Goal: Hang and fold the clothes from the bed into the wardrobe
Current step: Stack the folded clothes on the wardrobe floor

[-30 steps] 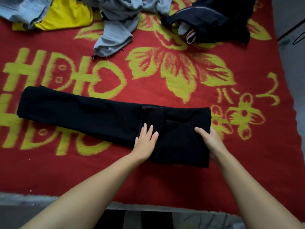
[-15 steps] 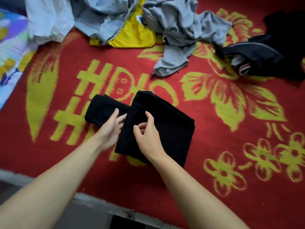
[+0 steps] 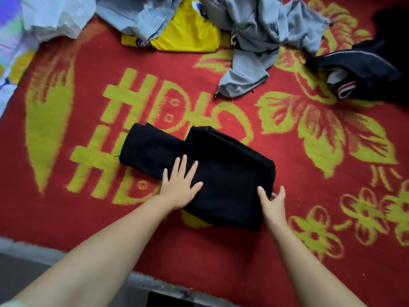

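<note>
The folded black cloth trousers (image 3: 212, 171) lie lengthwise left-to-right; the left hand (image 3: 180, 187) is pressed flat, fingers spread, while the right hand (image 3: 273, 201) pinches the right edge.

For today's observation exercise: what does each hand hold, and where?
Left hand rests flat on the folded black trousers, gripping nothing. Right hand pinches their right edge.

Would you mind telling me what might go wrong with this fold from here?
The black trousers are folded unevenly: a narrower part sticks out left past the top layer, so the bundle may slump open when lifted. The left hand only presses flat, while the right hand grips just the right edge, so layers could slide apart. The grey garment lies close behind and might get dragged along.
</note>
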Motion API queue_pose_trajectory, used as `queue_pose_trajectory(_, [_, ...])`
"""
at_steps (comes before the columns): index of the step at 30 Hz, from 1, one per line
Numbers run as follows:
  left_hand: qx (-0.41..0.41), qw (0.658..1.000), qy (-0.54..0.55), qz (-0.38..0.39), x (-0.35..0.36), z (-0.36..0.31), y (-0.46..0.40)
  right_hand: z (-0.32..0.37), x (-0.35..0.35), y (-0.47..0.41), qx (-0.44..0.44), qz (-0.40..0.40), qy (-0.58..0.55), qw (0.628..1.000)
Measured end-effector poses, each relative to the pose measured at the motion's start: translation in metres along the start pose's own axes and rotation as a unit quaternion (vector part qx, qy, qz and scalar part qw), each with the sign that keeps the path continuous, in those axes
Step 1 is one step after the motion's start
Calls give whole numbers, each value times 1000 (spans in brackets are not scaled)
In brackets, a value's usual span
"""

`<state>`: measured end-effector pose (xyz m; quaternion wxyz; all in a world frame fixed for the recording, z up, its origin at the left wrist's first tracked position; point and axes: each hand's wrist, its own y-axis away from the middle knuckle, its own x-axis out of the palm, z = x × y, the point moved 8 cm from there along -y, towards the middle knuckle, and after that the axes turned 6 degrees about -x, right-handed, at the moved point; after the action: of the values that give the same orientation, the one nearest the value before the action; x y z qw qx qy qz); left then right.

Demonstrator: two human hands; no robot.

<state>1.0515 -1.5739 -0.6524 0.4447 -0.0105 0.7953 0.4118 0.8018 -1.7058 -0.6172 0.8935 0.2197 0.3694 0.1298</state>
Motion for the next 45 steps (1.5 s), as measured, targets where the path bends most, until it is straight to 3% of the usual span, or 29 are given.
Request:
queue_pose_trajectory(3, [-4, 995, 90, 50, -11, -1, 8, 12, 7, 10, 81, 96, -164, 978])
queue_pose_trajectory(5, [-23, 974, 216, 70, -23, 1, 14, 54, 4, 18, 59, 116, -215, 968])
queue_pose_trajectory(7, [-33, 931, 355, 75, -37, 3, 24, 113, 7, 31, -2, 149, -240, 959])
queue_pose_trajectory(9, [-46, 858, 506, 67, -53, 9, 37, 180, 24, 57, -67, 200, -249, 945])
queue_pose_trajectory(12, [-58, 694, 713, 85, -69, 29, 53, 255, 74, 93, -142, 241, -206, 938])
queue_pose_trajectory(16, [-88, 558, 825, -13, -103, 112, 60, 306, 160, 137, -195, 300, -164, 919])
queue_pose_trajectory(18, [-136, 476, 865, -79, -111, 175, 61, 302, 194, 143, -245, 309, -66, 916])
queue_pose_trajectory(19, [-159, 456, 871, -91, -113, 200, 60, 293, 202, 137, -264, 296, -13, 918])
queue_pose_trajectory(20, [-192, 463, 861, -91, -112, 221, 60, 283, 204, 127, -276, 272, 40, 921])
queue_pose_trajectory(22, [-280, 522, 800, -96, -105, 258, 61, 264, 201, 101, -302, 214, 144, 918])
queue_pose_trajectory(24, [-362, 643, 635, -228, -122, 283, 71, 254, 203, 79, -349, 160, 272, 882])
queue_pose_trajectory(25, [-348, 719, 524, -296, -145, 276, 72, 254, 210, 74, -382, 138, 335, 850])
queue_pose_trajectory(27, [-218, 845, 310, -378, -181, 227, 58, 260, 235, 82, -465, 121, 413, 774])
queue_pose_trajectory(28, [-156, 888, 209, -378, -182, 197, 45, 260, 250, 90, -496, 132, 435, 740])
queue_pose_trajectory(30, [-118, 937, 67, -323, -156, 162, 13, 248, 276, 91, -522, 156, 473, 692])
queue_pose_trajectory(33, [-163, 945, 31, -281, -118, 183, -12, 221, 279, 55, -513, 158, 485, 691])
queue_pose_trajectory(37, [-110, 948, 16, -297, -111, 212, -23, 206, 264, 13, -510, 197, 501, 671])
queue_pose_trajectory(42, [-309, 918, 97, -227, -106, 310, 1, 195, 223, -21, -469, 220, 564, 643])
queue_pose_trajectory(44, [-284, 918, 77, -265, -124, 300, 17, 205, 206, -15, -506, 212, 566, 615])
queue_pose_trajectory(45, [-239, 921, 68, -301, -136, 275, 24, 211, 204, -5, -548, 206, 566, 581])
